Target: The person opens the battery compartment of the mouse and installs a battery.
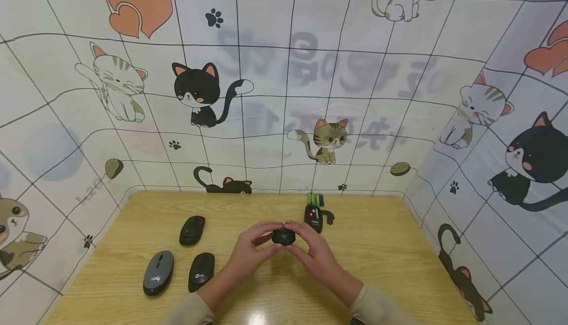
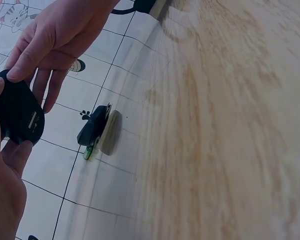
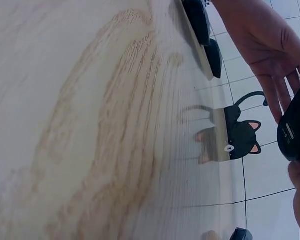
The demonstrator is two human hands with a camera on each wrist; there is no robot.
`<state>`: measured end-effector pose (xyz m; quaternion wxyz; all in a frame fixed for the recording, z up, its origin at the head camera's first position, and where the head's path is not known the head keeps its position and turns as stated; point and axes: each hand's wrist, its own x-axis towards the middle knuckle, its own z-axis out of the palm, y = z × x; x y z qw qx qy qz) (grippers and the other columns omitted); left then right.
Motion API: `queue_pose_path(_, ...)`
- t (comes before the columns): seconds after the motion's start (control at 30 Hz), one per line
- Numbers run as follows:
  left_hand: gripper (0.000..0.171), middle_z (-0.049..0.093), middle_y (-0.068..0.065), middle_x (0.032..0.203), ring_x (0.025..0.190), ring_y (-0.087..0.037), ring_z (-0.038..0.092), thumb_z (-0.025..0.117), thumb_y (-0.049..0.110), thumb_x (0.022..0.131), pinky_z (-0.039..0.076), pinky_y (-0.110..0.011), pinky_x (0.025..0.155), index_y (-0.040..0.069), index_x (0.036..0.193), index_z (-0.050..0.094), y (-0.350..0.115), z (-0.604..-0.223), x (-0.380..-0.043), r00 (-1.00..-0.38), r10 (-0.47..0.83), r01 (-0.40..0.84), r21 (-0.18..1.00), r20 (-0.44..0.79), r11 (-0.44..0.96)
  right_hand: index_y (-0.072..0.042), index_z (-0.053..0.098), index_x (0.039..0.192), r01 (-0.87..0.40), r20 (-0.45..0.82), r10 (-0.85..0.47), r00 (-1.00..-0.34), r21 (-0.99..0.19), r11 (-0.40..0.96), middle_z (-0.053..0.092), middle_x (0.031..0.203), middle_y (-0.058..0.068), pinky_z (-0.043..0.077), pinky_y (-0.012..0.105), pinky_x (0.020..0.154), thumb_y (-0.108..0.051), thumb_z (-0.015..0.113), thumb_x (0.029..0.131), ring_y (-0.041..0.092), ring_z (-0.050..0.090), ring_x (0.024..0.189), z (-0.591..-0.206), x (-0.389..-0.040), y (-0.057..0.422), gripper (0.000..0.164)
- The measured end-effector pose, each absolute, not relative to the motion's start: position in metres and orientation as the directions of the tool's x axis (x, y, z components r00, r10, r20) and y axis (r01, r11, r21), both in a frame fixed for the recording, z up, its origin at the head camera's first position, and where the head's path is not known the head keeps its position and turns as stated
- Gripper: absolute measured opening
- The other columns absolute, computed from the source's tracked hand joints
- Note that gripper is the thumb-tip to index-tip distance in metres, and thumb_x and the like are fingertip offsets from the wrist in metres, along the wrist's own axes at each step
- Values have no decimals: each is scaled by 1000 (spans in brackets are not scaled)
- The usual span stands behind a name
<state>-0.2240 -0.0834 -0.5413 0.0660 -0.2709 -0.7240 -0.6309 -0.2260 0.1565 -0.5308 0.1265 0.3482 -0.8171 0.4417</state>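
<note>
1. Pinching a black mouse (image 1: 283,236) between fingertips and thumbs, my left grip (image 1: 253,247) and right grip (image 1: 315,248) hold it from either side, raised off the desk (image 1: 381,275).
2. I judge it light and stiff, hard plastic by the look of it; the rounded shell may be slippery. Its edges seem the place to take hold, and a fall could crack it.
3. Just beyond my right grip lies a second mouse (image 1: 314,224) with a red light (image 1: 311,214), a small dark flap (image 1: 328,217) beside it and batteries (image 1: 315,199) at its far end.
4. Off to my left sit a grey mouse (image 1: 158,272), a plain black one (image 1: 192,230) and a black one with a pale logo (image 1: 201,270).
5. My head view gives this whole layout but meets the held mouse end-on; both wrist views show its flat face, with a small pale mark (image 2: 32,120), and the gap above the desk.
</note>
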Motion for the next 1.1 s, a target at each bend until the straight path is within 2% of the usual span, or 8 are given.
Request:
queue_pose_path(0.17, 43, 70, -6, 145, 137, -28, 65, 84, 9, 100, 58, -41, 111, 16, 141, 75, -83, -541, -225, -838, 320, 477, 878, 442, 38, -18, 68, 149, -688, 536, -442, -720, -633, 354, 67, 149, 0, 59, 45, 111, -10, 84, 98, 27, 64, 138, -530, -227, 159, 54)
queue_pose_path(0.37, 46, 72, -4, 142, 134, -24, 67, 88, 8, 97, 59, -41, 108, 18, 140, 75, -84, -541, -225, -831, 333, 493, 867, 445, 71, -22, 71, 146, -641, 500, -430, -752, -707, 299, 68, 145, -3, 57, 40, 113, -11, 86, 97, 22, 65, 136, -529, -228, 162, 52)
queue_pose_path(0.47, 46, 73, -2, 139, 131, -24, 69, 87, 7, 96, 63, -40, 102, 19, 139, 76, -84, -539, -225, -824, 341, 515, 849, 452, 117, -21, 73, 142, -632, 495, -428, -756, -722, 281, 71, 140, -2, 59, 41, 110, -10, 85, 97, 21, 68, 131, -529, -229, 163, 48)
queue_pose_path(0.67, 41, 77, 2, 132, 119, -22, 74, 87, 9, 97, 68, -32, 85, 21, 135, 78, -83, -536, -224, -837, 340, 510, 836, 428, 201, -19, 76, 136, -605, 478, -417, -773, -753, 257, 76, 129, -1, 66, 47, 94, -11, 82, 100, 18, 75, 111, -533, -231, 165, 38)
queue_pose_path(0.83, 39, 78, 3, 129, 113, -19, 75, 88, 12, 97, 68, -31, 84, 23, 133, 79, -82, -538, -226, -851, 325, 491, 845, 413, 213, -17, 75, 137, -594, 467, -417, -779, -763, 256, 77, 128, 0, 67, 45, 91, -12, 82, 101, 17, 76, 107, -533, -231, 164, 37)
queue_pose_path(1.1, 33, 79, 5, 114, 102, -15, 76, 85, 22, 101, 68, -34, 80, 24, 133, 76, -82, -540, -227, -868, 300, 465, 859, 395, 216, -15, 67, 147, -568, 435, -447, -782, -792, 223, 73, 135, 7, 68, 36, 82, -6, 81, 102, 23, 77, 105, -527, -229, 163, 48)
